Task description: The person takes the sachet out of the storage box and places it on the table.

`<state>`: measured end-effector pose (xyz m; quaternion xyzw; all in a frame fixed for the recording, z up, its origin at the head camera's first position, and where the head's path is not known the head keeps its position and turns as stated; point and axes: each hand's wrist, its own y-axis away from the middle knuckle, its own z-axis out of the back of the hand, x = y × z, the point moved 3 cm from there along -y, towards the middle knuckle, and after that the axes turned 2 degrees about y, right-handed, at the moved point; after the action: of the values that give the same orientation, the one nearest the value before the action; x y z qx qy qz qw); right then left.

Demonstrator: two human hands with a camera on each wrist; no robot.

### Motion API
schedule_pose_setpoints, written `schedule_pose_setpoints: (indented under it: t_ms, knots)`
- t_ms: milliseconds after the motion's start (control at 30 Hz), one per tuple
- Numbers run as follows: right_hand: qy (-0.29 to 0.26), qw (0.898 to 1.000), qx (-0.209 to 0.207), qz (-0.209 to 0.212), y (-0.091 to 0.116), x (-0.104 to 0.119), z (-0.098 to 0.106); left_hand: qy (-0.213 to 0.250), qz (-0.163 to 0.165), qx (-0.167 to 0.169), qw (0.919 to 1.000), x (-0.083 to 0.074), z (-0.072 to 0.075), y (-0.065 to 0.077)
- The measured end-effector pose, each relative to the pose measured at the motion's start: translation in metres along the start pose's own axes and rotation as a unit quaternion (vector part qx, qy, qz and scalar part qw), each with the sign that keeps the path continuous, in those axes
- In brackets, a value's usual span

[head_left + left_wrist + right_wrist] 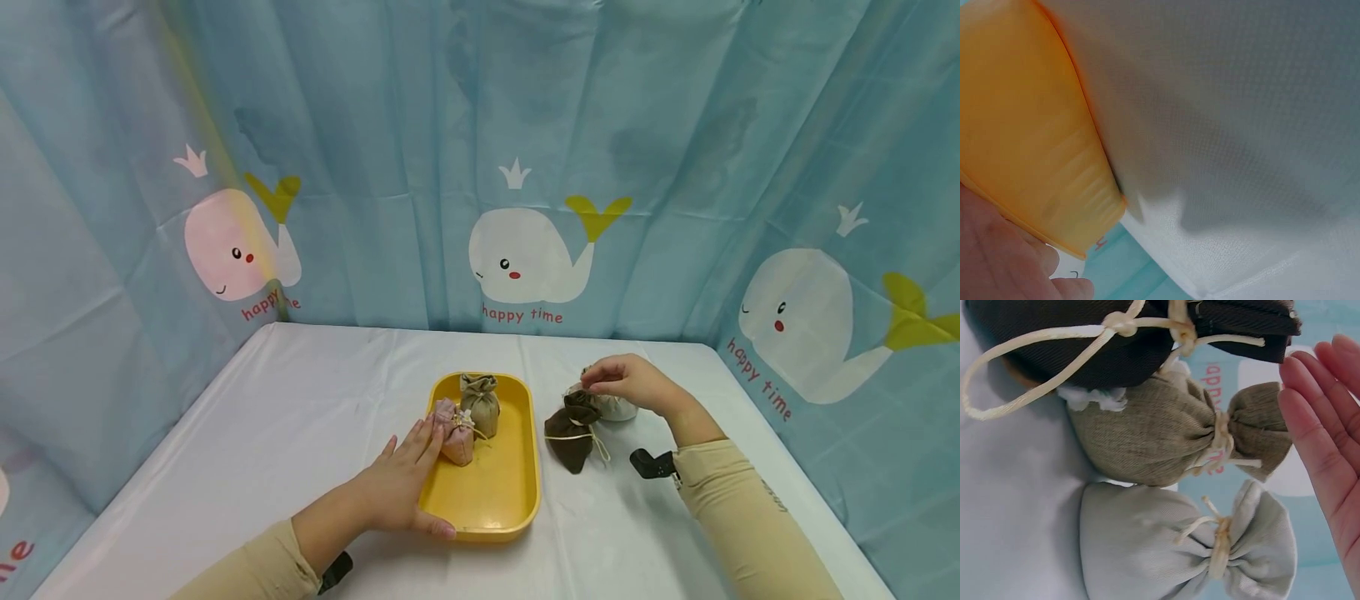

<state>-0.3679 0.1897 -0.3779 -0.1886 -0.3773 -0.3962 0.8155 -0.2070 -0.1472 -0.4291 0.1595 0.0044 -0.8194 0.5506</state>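
Note:
My left hand point(397, 483) rests along the left rim of a yellow tray point(513, 467), fingers straight and thumb at its near corner. In the left wrist view, its fingers lie at the rim of the tray point(1029, 125). Inside the tray are a pink drawstring pouch point(456, 442) and an olive one point(480, 404). My right hand point(633, 383) hovers over more pouches, holding nothing. In the right wrist view its extended fingers are close to the gathered tops of a dark brown pouch point(1072, 356) and a grey-brown pouch point(1147, 431); a pale grey pouch point(1141, 537) stands beside them.
A white cloth point(337, 392) covers the table under the tray and pouches. Blue curtains point(375, 167) with printed whales hang behind and along both sides. Each wrist carries a black camera mount, the right one point(652, 463) sitting just below the hand.

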Motion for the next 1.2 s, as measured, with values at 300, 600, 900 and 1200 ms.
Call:
schedule_pose_setpoints:
  t_ms: [300,600,900,1200]
  knots:
    - [-0.014,1.000,0.000,0.011,-0.002,0.010,0.002,0.002,0.002,0.003,1.0000,-0.001,0.001,0.002]
    - [0.000,1.000,-0.009,0.008,-0.013,0.033,-0.002,0.004,0.005,-0.001,1.0000,-0.003,0.005,0.004]
    - [0.028,0.999,-0.001,0.042,-0.030,0.060,-0.016,0.003,0.008,0.005,0.9999,-0.004,0.006,0.005]
    - [0.040,0.998,0.001,0.051,-0.048,0.079,-0.039,-0.002,0.003,0.000,1.0000,-0.002,0.004,0.004]
